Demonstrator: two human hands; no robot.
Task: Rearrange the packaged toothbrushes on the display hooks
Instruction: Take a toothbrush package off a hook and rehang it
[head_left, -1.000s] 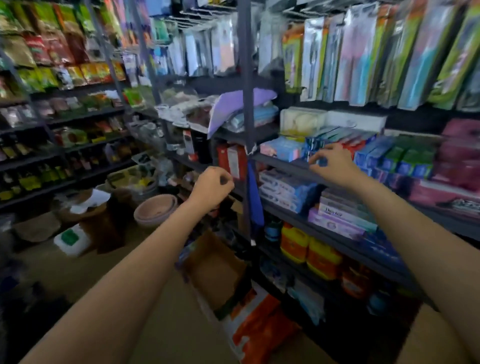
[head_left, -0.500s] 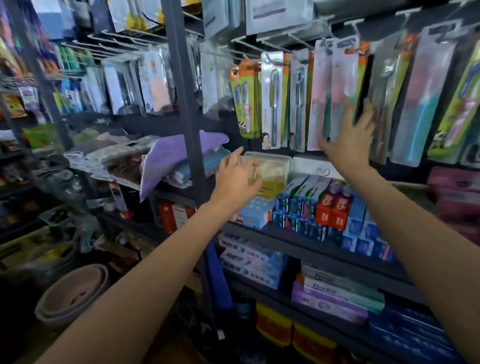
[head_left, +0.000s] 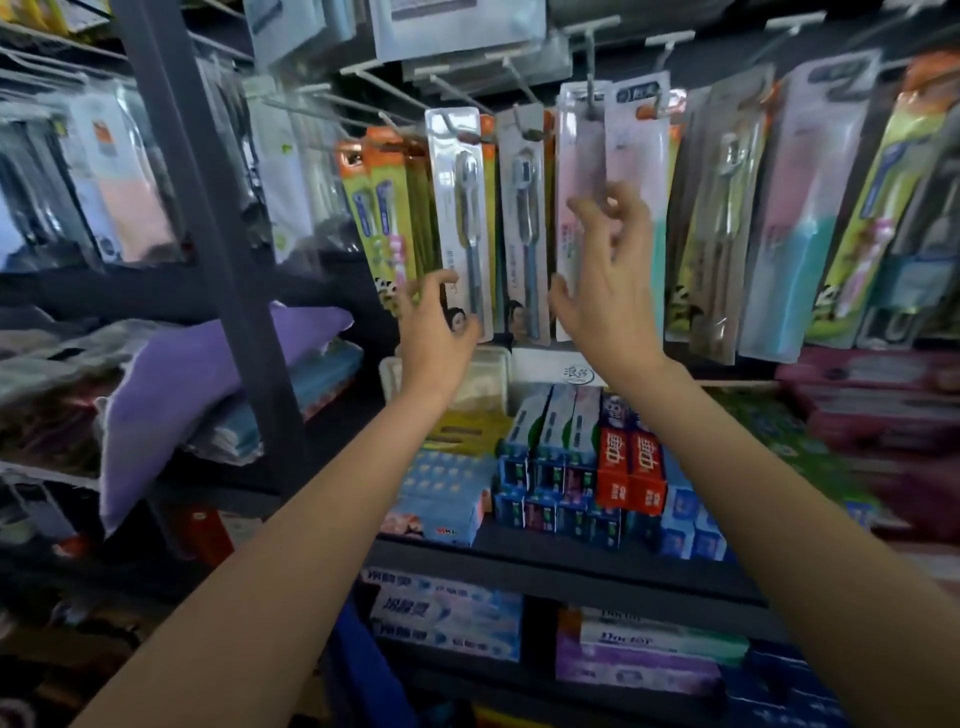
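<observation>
Packaged toothbrushes hang in a row on white wire display hooks (head_left: 519, 85) above a shelf. A clear pack with a grey toothbrush (head_left: 460, 208) hangs left of centre, a second grey one (head_left: 524, 223) beside it, then pink packs (head_left: 579, 171). My left hand (head_left: 436, 327) is raised at the lower end of the first grey pack, fingers spread, thumb near its bottom edge. My right hand (head_left: 610, 280) is up in front of the pink packs, fingers apart and curled, gripping nothing that I can see.
A dark upright shelf post (head_left: 208, 234) stands left of my hands. Toothpaste boxes (head_left: 597, 457) are stacked on the shelf (head_left: 571, 564) under the hooks. Purple cloth (head_left: 197, 384) lies on the left shelf. More yellow-green and pink-teal packs (head_left: 800, 234) hang to the right.
Both hands have risen from shelf height to the hanging toothbrush packs. The view has swung up and closer to the hooks. The right hand moved left in front of the pink packs.
</observation>
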